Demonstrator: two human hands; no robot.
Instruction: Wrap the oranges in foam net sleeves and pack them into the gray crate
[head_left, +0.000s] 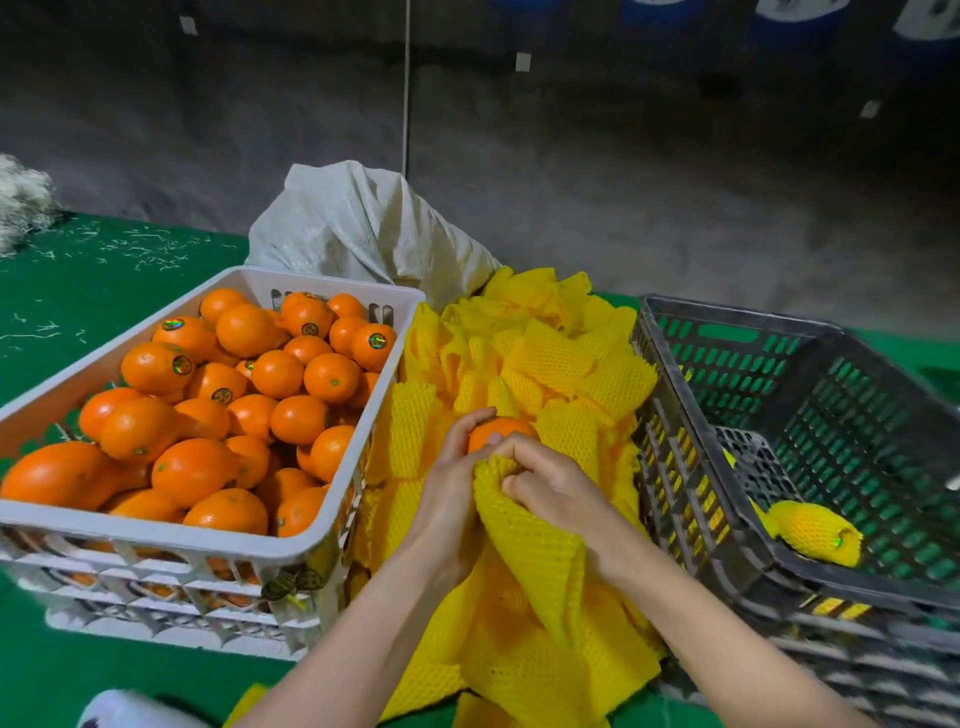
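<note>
The left hand (449, 483) curls its fingers (467, 423) round the far left side of an orange (503, 430). The right hand (553, 486) pinches the rim of a yellow foam net sleeve (530, 535) against the fruit's near side. The orange sits half out of the sleeve's mouth, which points away from the person. The sleeve's long axis runs back toward the body, its slack tail drooping over the pile of loose sleeves (550, 358). To the left stands a white crate (156, 532) heaped with oranges (280, 374). To the right, the gray crate (680, 467) holds one wrapped orange (815, 530) lying on its side
</note>
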